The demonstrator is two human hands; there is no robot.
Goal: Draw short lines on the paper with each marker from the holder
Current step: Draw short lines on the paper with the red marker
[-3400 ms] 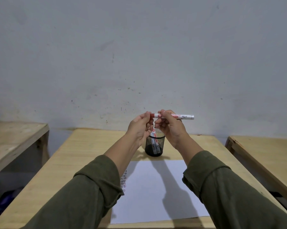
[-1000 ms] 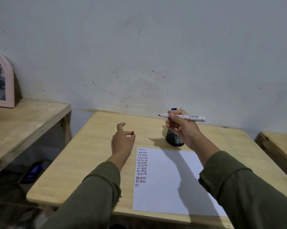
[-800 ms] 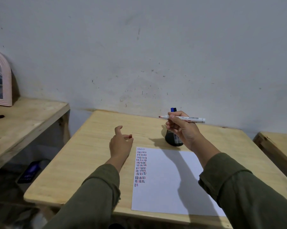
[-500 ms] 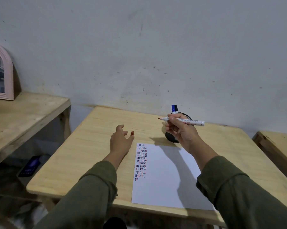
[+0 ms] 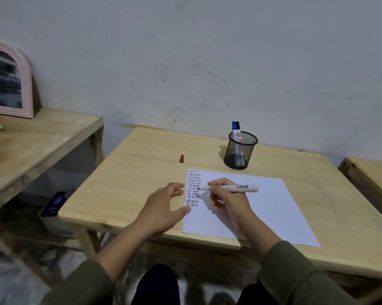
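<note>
A white paper (image 5: pixel 262 205) lies on the wooden table (image 5: pixel 137 177), with columns of short red, blue and dark lines along its left edge. My right hand (image 5: pixel 228 200) grips a white marker (image 5: pixel 238 187) whose red tip touches the paper at the lined area. My left hand (image 5: pixel 163 205) rests flat on the table, fingers spread, thumb on the paper's left edge. The marker's red cap (image 5: pixel 181 158) stands on the table behind my left hand. A black mesh holder (image 5: pixel 240 150) behind the paper holds two markers (image 5: pixel 236 133), one blue-capped, one black-capped.
A second wooden table (image 5: pixel 31 146) stands to the left with a pink arched mirror (image 5: pixel 8 81) on it. Another table edge (image 5: pixel 370 175) shows at the right. A dark device (image 5: pixel 53 204) lies on the floor between the tables. A grey wall is close behind.
My left hand set the red cap on the table and came down flat beside the paper. My right hand lowered the marker from beside the holder to the paper's lined area.
</note>
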